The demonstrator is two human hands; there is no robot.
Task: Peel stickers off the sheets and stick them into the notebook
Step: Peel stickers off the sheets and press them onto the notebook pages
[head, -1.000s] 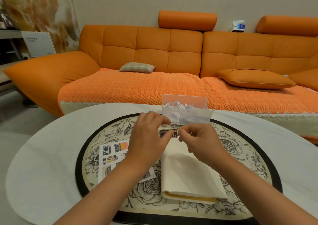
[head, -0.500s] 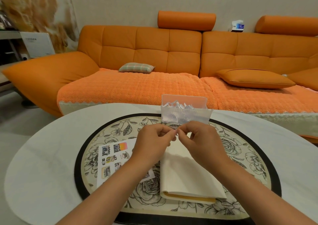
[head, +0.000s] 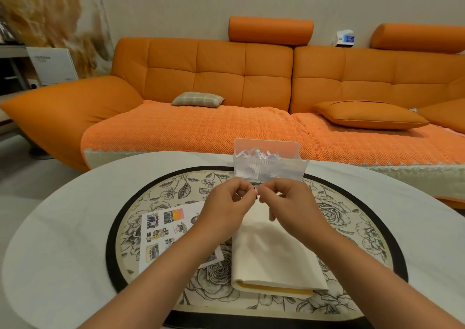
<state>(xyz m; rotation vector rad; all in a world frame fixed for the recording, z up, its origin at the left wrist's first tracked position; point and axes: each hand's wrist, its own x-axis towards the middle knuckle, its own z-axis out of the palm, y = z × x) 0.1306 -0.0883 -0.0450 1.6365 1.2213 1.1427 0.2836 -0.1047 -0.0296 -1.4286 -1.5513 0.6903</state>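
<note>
The sticker sheet [head: 161,230] lies flat on the left part of the floral mat [head: 352,228], partly under the left forearm. It looks thin and limp, best lifted by a corner. Above the notebook's far edge, the left hand [head: 226,207] and right hand [head: 289,202] meet fingertip to fingertip, both pinching a tiny sticker [head: 256,192], too small to read. It is probably feather-light, floppy and tacky, so only its rim should be held. The notebook [head: 271,258] lies open near the mat's middle.
</note>
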